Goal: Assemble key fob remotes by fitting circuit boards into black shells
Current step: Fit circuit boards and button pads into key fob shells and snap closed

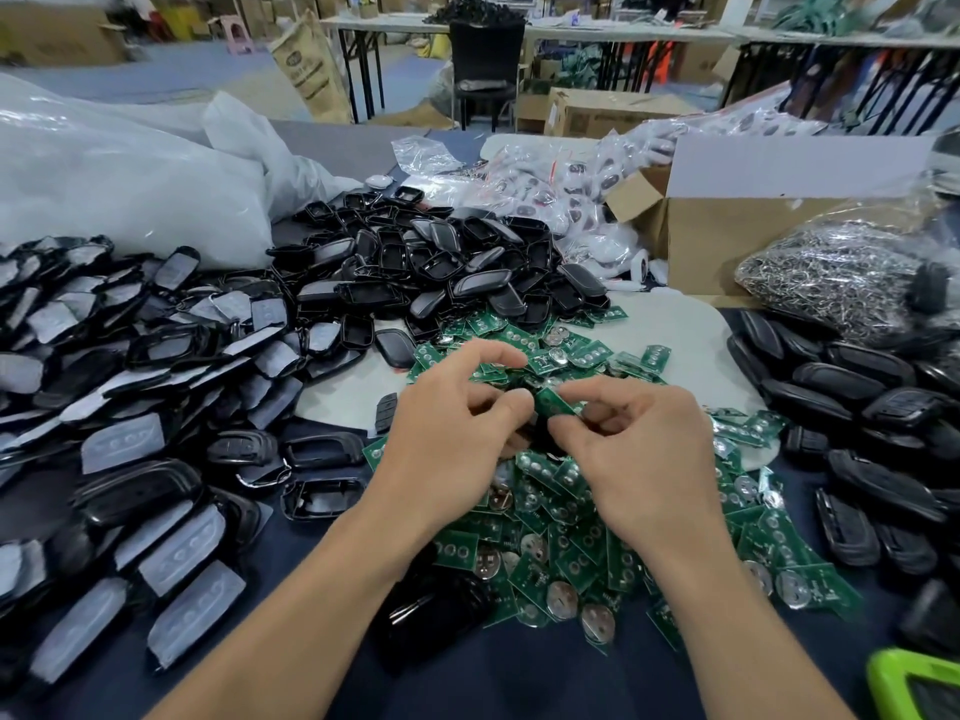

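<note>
Both hands at frame centre: left hand (457, 423) and right hand (634, 439) fingers pinched on one small green board (551, 400) with a black shell (540, 433) beneath, over the board pile (561, 543).

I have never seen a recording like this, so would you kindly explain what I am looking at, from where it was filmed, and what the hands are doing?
This is one wide-angle camera worn on a person's head, looking down at their own bare hands. There is no robot. The left hand and right hand meet over a pile of green circuit boards, pinching one circuit board between them; something dark sits under it, mostly hidden. Heaps of black shells lie behind and to both sides, a cardboard box at the back right, and a bag of metal rings beside it.
</note>
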`<state>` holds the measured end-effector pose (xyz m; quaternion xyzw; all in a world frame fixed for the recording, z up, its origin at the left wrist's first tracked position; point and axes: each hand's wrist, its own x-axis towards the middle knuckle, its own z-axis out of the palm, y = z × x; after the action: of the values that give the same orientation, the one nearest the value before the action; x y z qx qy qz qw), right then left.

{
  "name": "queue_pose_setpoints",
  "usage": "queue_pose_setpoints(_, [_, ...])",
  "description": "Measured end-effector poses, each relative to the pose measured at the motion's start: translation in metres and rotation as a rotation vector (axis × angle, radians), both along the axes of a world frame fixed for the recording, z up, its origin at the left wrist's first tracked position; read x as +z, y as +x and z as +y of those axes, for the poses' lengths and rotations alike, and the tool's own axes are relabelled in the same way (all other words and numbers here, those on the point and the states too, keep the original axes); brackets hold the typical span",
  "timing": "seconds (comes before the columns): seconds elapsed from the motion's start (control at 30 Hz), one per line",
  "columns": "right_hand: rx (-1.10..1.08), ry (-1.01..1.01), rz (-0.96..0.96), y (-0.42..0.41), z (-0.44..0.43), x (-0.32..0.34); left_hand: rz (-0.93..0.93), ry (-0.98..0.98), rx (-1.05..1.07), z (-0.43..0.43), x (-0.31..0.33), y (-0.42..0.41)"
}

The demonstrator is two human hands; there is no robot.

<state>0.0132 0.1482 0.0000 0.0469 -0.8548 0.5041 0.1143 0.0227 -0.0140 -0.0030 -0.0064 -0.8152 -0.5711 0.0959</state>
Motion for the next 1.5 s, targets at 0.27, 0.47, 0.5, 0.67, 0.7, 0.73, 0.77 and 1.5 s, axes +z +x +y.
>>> queue_pose_setpoints(0.27, [-0.053, -0.255, 0.016, 0.0, -0.002, 0.002, -0.065, 0.202, 0.14, 0.0, -0.009, -0.007])
queue_pose_setpoints(0.47, [0.044, -0.128, -0.006, 0.0, -0.004, -0.001, -0.152, 0.443, 0.133, 0.003, -0.004, -0.007])
queue_pose_setpoints(0.5, [0.05, -0.113, 0.003, 0.0, -0.004, -0.002, -0.164, 0.47, 0.123, 0.003, -0.003, -0.007])
queue_pose_setpoints(0.67, [0.058, -0.133, 0.033, -0.001, -0.002, -0.002, -0.185, 0.516, 0.099, 0.004, -0.001, -0.005])
queue_pose_setpoints(0.7, [0.064, -0.139, 0.035, -0.001, -0.002, -0.003, -0.185, 0.52, 0.097, 0.004, -0.001, -0.005])
queue_pose_setpoints(0.73, [0.069, -0.142, 0.037, -0.002, -0.001, -0.002, -0.186, 0.524, 0.096, 0.003, 0.0, -0.005])
queue_pose_setpoints(0.77, [0.073, -0.146, 0.04, -0.002, -0.001, -0.002, -0.185, 0.526, 0.096, 0.003, 0.0, -0.005])
queue_pose_setpoints(1.5, [0.017, -0.07, 0.034, -0.005, 0.002, -0.004, -0.117, 0.378, 0.025, 0.005, 0.002, 0.001])
